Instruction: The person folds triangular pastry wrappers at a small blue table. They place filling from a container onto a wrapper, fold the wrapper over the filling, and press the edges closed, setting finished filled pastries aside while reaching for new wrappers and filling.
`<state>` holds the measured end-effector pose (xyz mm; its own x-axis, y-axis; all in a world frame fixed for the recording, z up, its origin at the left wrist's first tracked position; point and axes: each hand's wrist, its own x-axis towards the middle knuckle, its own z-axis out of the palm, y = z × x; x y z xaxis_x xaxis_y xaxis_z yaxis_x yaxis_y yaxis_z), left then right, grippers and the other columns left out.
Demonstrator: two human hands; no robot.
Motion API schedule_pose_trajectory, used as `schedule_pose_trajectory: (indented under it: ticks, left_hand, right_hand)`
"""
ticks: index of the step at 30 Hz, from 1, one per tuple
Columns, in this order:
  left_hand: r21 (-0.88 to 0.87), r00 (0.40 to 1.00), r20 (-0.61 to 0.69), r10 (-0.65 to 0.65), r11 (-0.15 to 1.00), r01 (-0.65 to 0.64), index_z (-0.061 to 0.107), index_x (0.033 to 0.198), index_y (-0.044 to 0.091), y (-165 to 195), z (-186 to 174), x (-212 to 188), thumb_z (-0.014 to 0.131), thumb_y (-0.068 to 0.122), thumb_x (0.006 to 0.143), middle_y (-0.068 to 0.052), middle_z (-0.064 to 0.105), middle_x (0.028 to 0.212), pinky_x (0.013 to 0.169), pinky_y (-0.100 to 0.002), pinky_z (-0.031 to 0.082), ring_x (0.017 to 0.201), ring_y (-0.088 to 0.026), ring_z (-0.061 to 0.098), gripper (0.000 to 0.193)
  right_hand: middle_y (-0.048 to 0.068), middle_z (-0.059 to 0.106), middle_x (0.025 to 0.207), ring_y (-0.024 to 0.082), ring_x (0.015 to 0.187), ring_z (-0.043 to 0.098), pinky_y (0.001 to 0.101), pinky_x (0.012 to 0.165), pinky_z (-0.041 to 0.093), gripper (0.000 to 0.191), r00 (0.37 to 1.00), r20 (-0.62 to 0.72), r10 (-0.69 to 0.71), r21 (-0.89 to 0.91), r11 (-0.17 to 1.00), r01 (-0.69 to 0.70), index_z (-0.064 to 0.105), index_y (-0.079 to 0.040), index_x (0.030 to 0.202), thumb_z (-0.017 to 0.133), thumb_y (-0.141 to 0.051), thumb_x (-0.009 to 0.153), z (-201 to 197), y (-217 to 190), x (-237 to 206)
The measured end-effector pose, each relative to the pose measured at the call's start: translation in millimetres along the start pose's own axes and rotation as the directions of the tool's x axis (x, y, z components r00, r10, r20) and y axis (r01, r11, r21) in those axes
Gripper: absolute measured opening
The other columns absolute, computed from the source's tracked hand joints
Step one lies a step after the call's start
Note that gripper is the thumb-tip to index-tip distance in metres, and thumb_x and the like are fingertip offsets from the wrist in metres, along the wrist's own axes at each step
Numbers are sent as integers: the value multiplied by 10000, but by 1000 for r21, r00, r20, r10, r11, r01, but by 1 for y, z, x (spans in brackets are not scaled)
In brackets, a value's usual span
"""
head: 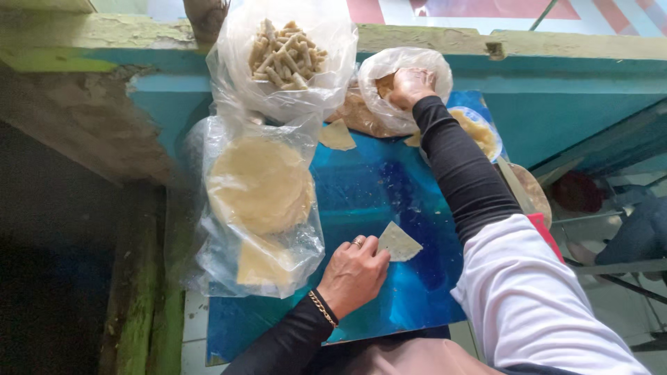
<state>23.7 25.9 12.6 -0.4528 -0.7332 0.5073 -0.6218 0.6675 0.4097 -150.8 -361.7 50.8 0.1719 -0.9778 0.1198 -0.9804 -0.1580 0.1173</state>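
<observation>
My left hand rests on a blue board, fingertips pinning a pale triangular piece of wrapper flat. A ring and a gold chain bracelet show on that hand. My right hand reaches far forward into a clear plastic bag holding brownish filling; its fingers are curled inside the bag, and what they hold is hidden. Another triangular wrapper piece lies at the board's far side.
A plastic bag of round pale wrappers lies on the board's left. Behind it stands a bag of rolled sticks. A bowl of yellowish filling sits far right. A teal wall ledge runs behind.
</observation>
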Motion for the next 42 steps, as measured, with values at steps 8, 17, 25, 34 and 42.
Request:
schedule_pose_trajectory:
  ticks: [8,17,25,34,42]
  left_hand:
    - [5,1000,13,4,1000,-5,594,814,85,-1,4,-1,676,149,885,-95,559,853,669,-399,480,837,-262,615,126]
    - [-92,996,-81,26,995,-34,583,768,80,1,-1,7,708,119,859,-90,557,824,667,-407,502,802,-279,618,160]
    - [-247,953,-269,-140,966,72,705,1077,86,8,-14,11,704,66,895,-97,619,935,746,-396,531,872,-300,639,183]
    - [-96,985,-166,-37,995,21,695,1268,120,7,2,4,724,113,866,-124,563,1210,855,-421,517,991,-295,578,403]
    - [123,996,-52,70,990,-63,638,1328,154,11,18,7,742,178,809,-134,538,1265,867,-449,448,1121,-310,562,530]
  right_hand:
    - [152,760,904,330,926,726,536,955,439,195,954,-142,-265,-273,937,219,782,-146,1038,597,-208,1032,14,10,-4]
    - [84,766,885,280,835,726,405,749,546,191,962,-265,-66,361,918,162,821,-200,1007,678,-265,898,-4,58,-35]
    - [13,697,790,40,706,630,234,635,504,174,977,-170,-127,804,555,212,762,-48,1116,673,-136,995,-47,68,-162]
    - [48,675,849,269,818,678,395,678,529,98,833,-300,-464,405,729,552,748,-143,991,748,-148,893,-50,31,-329]
    - [1,596,830,203,858,630,354,712,478,193,721,-380,-579,45,767,640,730,-185,992,721,-137,805,-61,15,-353]
